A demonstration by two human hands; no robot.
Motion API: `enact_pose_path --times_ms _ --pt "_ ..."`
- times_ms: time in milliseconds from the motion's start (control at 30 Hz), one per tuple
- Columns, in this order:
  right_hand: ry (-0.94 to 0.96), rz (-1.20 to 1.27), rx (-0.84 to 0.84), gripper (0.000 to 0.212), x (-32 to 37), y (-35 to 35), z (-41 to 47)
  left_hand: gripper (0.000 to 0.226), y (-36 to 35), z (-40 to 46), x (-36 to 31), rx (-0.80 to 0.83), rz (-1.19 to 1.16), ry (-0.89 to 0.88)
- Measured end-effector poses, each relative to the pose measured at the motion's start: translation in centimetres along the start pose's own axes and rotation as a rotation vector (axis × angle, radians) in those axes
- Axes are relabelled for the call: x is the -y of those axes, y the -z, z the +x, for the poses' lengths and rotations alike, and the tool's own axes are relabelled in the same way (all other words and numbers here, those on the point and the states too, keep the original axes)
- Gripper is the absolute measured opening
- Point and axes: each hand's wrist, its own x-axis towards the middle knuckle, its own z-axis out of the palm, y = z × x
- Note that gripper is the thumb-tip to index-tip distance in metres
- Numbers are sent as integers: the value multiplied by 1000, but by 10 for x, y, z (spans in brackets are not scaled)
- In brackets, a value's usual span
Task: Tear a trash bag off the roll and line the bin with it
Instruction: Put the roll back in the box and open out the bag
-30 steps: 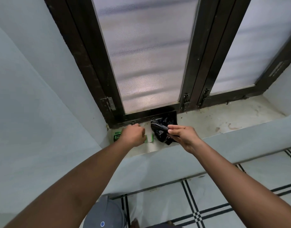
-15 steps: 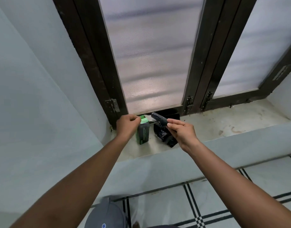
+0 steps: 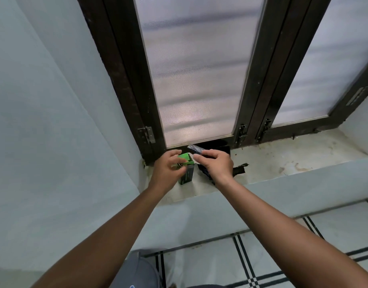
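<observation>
A green and black carton (image 3: 187, 175) of trash bags stands upright on the window sill (image 3: 272, 161), its green flap open. My left hand (image 3: 168, 169) grips the carton's top. My right hand (image 3: 215, 163) pinches a black trash bag roll (image 3: 194, 149) just above and right of the carton's mouth. More loose black plastic (image 3: 239, 170) lies on the sill under and behind my right hand. The bin itself is partly visible as a grey lid (image 3: 135, 271) at the bottom edge.
Dark-framed frosted window panes (image 3: 195, 80) rise directly behind the sill. A pale wall (image 3: 54, 121) closes in on the left. The sill's front ledge (image 3: 283, 190) drops to a white tiled floor (image 3: 272, 256) with black lines.
The carton, lying flat under my left hand a second ago, now stands upright with its flap open. My right hand has lifted the black roll up beside the carton's mouth.
</observation>
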Motion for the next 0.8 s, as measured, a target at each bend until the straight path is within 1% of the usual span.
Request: enact_pose_path --times_ms 67,100,167,233,300,333,367,433,467,500,533,633,700,733,800 --pt "-9 -50 -21 54 1 -11 -4 31 1 -4 1 -4 -9 -20" --pt "-31 -57 -19 55 1 -15 -5 30 2 -6 1 -6 25 -49" --pt "-83 -38 19 56 -1 -19 -8 20 5 -10 2 -15 146 -139" --pt "-104 -14 63 54 -3 -18 -10 16 8 -15 5 18 252 -228" --pt "-63 -11 72 49 -5 -16 -11 12 10 -18 9 67 257 -259" --pt "-26 -20 69 45 -6 -16 -11 11 9 -19 9 62 226 -236" --pt "14 -40 62 42 -7 -17 -11 12 8 -17 6 23 191 -189" --pt "64 -78 22 38 -9 -21 -11 14 7 -8 -2 -108 120 -77" --pt "71 -83 -2 36 -11 -23 -11 11 7 -3 -6 -156 97 -31" --pt "67 -81 -17 35 -12 -25 -11 6 9 3 -10 -169 91 0" --pt "61 -74 -23 34 -13 -26 -11 4 12 9 -12 -139 101 15" --pt "42 -48 -29 31 -14 -27 -11 24 19 26 -15 43 287 26" --pt "39 -38 -38 30 -14 -28 -12 31 21 39 -22 141 450 13" --pt "35 -31 -40 29 -13 -28 -13 32 22 45 -27 196 555 -22" --pt "24 -18 -33 27 -12 -29 -14 31 19 54 -37 283 779 -149"
